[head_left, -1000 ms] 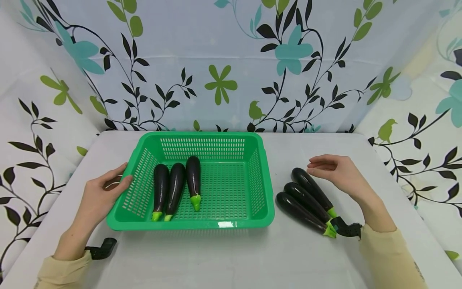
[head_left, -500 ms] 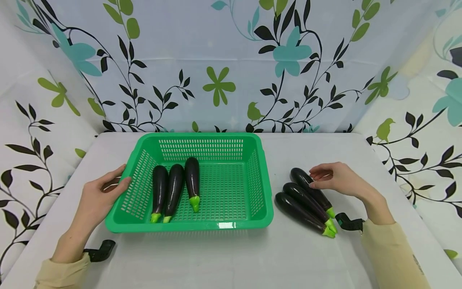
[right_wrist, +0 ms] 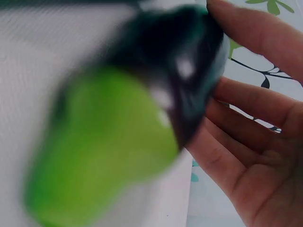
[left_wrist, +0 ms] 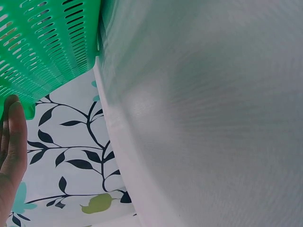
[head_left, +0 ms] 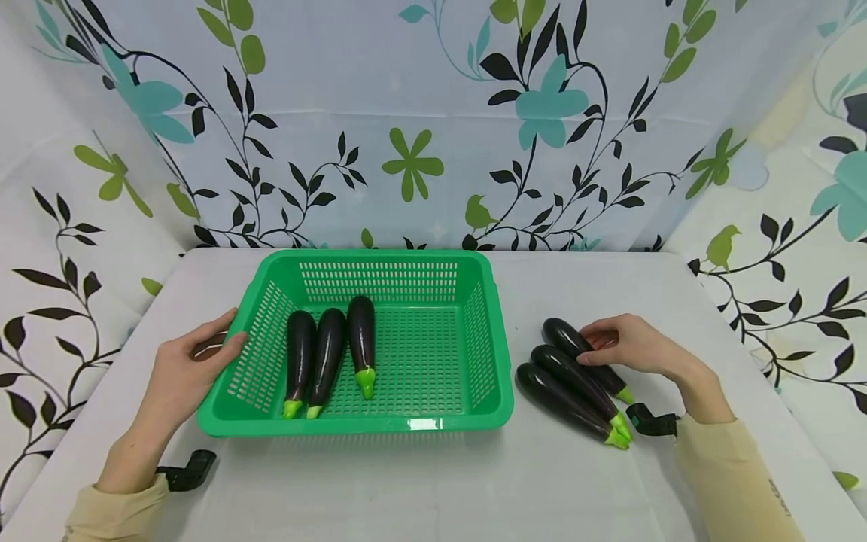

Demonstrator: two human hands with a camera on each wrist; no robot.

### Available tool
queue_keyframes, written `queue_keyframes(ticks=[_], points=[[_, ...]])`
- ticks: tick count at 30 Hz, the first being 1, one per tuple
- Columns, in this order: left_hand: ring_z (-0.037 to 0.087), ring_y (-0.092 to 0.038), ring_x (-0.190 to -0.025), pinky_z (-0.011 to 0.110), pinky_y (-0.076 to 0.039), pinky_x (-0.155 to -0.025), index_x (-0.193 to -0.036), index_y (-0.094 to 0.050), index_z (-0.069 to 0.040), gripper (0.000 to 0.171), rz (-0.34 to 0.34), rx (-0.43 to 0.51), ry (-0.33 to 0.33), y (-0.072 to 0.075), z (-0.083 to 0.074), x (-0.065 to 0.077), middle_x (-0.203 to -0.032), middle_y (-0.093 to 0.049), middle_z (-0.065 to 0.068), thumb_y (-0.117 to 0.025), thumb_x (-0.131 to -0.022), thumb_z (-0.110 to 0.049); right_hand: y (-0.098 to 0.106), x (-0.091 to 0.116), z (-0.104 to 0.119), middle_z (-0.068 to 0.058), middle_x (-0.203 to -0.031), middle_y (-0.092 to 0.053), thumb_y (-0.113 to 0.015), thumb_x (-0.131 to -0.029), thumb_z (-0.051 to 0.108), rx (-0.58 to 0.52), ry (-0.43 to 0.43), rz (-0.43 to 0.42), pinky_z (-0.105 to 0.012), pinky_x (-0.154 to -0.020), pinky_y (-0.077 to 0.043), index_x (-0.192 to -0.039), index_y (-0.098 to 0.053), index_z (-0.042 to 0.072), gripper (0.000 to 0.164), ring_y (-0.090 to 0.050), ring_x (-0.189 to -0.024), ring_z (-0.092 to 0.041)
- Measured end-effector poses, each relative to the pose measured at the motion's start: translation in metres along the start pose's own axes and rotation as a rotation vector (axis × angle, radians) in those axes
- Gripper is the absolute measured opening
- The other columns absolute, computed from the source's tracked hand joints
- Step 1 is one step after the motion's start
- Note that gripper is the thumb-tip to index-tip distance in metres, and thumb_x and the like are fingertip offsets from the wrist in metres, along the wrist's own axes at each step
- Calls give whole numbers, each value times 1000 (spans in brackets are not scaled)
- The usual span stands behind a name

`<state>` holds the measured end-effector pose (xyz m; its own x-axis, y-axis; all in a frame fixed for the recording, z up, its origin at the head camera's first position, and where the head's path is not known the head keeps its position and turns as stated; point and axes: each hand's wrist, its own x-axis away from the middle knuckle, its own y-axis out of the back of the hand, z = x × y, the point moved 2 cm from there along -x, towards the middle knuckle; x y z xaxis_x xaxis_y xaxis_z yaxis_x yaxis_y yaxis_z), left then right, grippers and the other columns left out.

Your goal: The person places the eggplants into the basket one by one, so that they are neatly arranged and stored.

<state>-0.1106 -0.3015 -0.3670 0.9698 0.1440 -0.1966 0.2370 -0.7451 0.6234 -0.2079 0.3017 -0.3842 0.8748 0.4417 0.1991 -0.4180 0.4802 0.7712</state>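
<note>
A green plastic basket [head_left: 359, 427] stands on the table with three eggplants in its left half; one of these eggplants [head_left: 361, 331] lies slightly apart from the other two. My left hand [head_left: 186, 369] holds the basket's left rim, thumb over the edge. To the right of the basket three more eggplants lie side by side, slanting. My right hand [head_left: 633, 345] grips the farthest eggplant [head_left: 562, 333] around its middle, thumb on the near side. The nearer two, the middle eggplant [head_left: 569, 374] and the front eggplant [head_left: 558, 399], lie beside it. The right wrist view shows a blurred green stem cap [right_wrist: 104, 146] close up.
A white table [head_left: 433, 489] carries everything. Patterned curtain cloth [head_left: 413, 75] encloses the back and both sides. Dark wrist cameras sit on both wrists, the right camera [head_left: 652, 421] close to the eggplants' stem ends.
My right hand has come down and toward the near side onto the farthest eggplant, and its fingers have closed around it. My left hand stays on the basket rim.
</note>
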Motion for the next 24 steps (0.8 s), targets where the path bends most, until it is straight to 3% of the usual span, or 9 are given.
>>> queue_keyframes(ticks=[5, 11, 18, 21, 24], points=[[-22, -54, -87, 1, -47, -73, -144, -52, -4, 51, 2, 6, 6, 0, -2, 0, -102, -53, -29, -64, -99, -25, -1, -1, -1, -10, -110, -72, -79, -87, 34, -8, -24, -12, -26, -80, -54, -123, -67, -2, 53, -66, -97, -18], [-22, -54, -87, 1, -46, -73, -145, -52, -4, 51, 3, -4, 7, 1, -3, 1, -107, -59, -17, -63, -99, -26, -1, -1, -1, -9, -108, -72, -78, -87, 34, -28, -33, -16, -27, -78, -54, -124, -67, -3, 54, -66, -95, -17], [-22, -54, -86, 2, -48, -71, -145, -52, -4, 52, 7, -1, 13, 1, -3, 1, -105, -58, -17, -63, -99, -26, -1, -1, -2, -11, -112, -71, -76, -88, 36, -5, -37, -34, -30, -80, -54, -124, -66, -3, 54, -65, -99, -20], [-22, -54, -86, 3, -48, -70, -145, -52, -4, 52, 8, -4, 14, 2, -3, 1, -106, -61, -11, -63, -99, -25, -1, -2, -3, -11, -110, -71, -76, -88, 37, 6, -48, -52, -30, -78, -54, -124, -67, -3, 54, -65, -97, -20], [-23, -53, -86, 2, -47, -71, -145, -52, -3, 52, 8, -8, 12, 1, -3, 1, -112, -66, 4, -63, -99, -25, 1, -1, -2, -10, -109, -71, -76, -88, 38, 6, -55, -70, -28, -77, -53, -125, -66, -3, 55, -64, -97, -19]])
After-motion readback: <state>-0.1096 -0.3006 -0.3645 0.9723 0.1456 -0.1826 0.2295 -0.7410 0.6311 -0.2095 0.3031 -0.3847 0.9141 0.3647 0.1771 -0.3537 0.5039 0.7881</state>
